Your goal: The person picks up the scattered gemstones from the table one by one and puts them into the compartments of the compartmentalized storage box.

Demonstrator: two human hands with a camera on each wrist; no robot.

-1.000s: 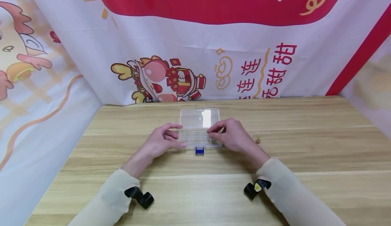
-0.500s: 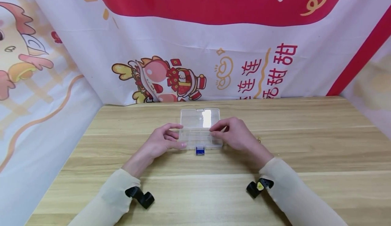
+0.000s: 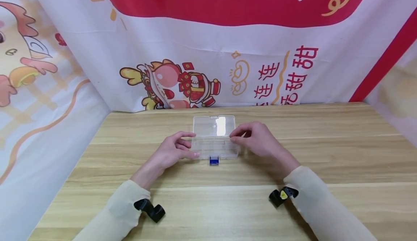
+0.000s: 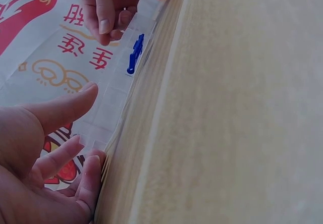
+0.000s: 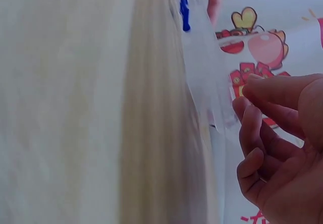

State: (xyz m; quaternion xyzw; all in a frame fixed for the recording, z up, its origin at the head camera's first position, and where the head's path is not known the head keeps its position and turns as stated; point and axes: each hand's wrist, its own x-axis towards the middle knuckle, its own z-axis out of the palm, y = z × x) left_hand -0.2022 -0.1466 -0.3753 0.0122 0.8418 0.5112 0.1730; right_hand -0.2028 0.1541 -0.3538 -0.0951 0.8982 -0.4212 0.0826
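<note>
This is a curtained-off tabletop booth, shown by the wood-grain table point(image 3: 211, 208) enclosed by printed cloth hangings point(image 3: 137, 34) with cartoon figures point(image 3: 167, 76) and Chinese lettering point(image 3: 306, 57).

Clear compartmented plastic box point(image 3: 213, 149), lid point(image 3: 206, 126) open, blue front latch point(image 3: 214, 160), on wooden table point(image 3: 215, 204)

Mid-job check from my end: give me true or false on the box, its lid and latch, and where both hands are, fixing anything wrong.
1. The lid of the box is open. True.
2. The box is opaque. False: it is clear.
3. The latch is blue. True.
4. The latch is on the far side, beyond the lid. False: it is on the near side of the box.
5. The left hand is at the box's left end. True.
6. Both hands are at that end. False: the right hand is at the right end.
</note>
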